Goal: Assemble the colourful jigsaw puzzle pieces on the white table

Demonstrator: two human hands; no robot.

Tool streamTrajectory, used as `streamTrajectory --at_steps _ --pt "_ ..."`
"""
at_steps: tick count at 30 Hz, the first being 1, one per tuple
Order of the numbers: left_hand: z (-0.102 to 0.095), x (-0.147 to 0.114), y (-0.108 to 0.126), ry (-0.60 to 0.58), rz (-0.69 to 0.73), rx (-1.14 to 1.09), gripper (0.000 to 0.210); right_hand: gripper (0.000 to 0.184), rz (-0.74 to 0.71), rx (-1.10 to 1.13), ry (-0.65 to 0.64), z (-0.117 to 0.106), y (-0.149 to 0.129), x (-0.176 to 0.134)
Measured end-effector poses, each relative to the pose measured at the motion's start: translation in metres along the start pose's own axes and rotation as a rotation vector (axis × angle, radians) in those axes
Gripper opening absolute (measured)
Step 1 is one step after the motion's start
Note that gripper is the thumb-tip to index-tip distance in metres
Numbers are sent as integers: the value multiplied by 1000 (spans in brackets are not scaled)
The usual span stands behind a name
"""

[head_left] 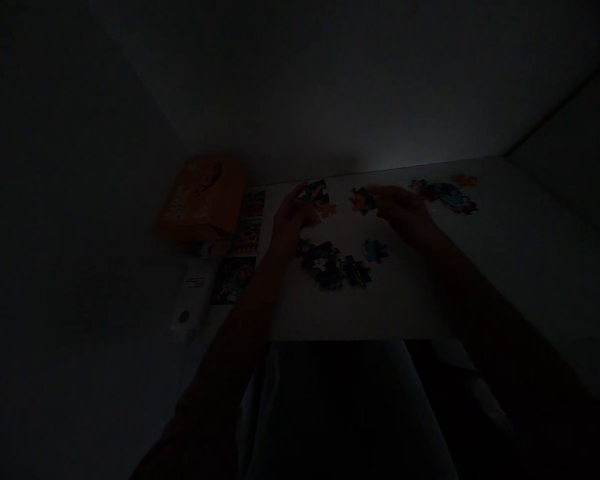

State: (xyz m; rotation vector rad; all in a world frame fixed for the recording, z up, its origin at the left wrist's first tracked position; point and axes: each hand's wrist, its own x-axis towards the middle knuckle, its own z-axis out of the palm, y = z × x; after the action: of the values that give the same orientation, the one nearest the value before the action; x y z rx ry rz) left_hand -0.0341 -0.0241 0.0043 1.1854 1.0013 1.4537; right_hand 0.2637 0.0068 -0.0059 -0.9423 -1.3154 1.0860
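Puzzle piece (pixel 361 201) pinched between our right fingertips (pixel 383 193), left hand (pixel 291 219) at joined pieces (pixel 321 193), grip unclear, box (pixel 203 203) lettering illegible

Most likely a home, though the gloom leaves the kind of room uncertain: a pale worktop (pixel 405 307) stands against a plain wall (pixel 330 87) in a corner, bearing loose jigsaw pieces (pixel 325 263), colourful picture cards (pixel 235 277) and an orange box (pixel 200 193).

Forearms (pixel 253 310) forward and apart, left hand (pixel 294 217) in a loose curl, right hand (pixel 405 210) in a fingertip pinch
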Motion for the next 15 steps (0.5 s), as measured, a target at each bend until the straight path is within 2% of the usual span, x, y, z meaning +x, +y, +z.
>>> streamTrajectory --at_steps 4,6,7,9,12,13,15 --pt "-9 8 -3 54 38 0 60 49 91 -202 -361 -1 -12 -10" --pt "-11 8 -1 65 42 29 59 49 88 -286 -411 -3 -11 -9" --pt "-10 7 1 52 45 50 61 48 64 -316 -374 -6 -9 -6" --pt "-6 1 8 -78 28 130 68 44 -6 -355 -216 -13 -1 2" --pt "1 -11 18 -467 -35 397 69 42 -77 -421 38 -28 16 14" --pt "3 -14 20 -527 -29 498 67 42 -88 -465 94 -33 21 16" --pt "4 -16 20 -478 39 665 59 43 -89 -579 152 -40 30 17"
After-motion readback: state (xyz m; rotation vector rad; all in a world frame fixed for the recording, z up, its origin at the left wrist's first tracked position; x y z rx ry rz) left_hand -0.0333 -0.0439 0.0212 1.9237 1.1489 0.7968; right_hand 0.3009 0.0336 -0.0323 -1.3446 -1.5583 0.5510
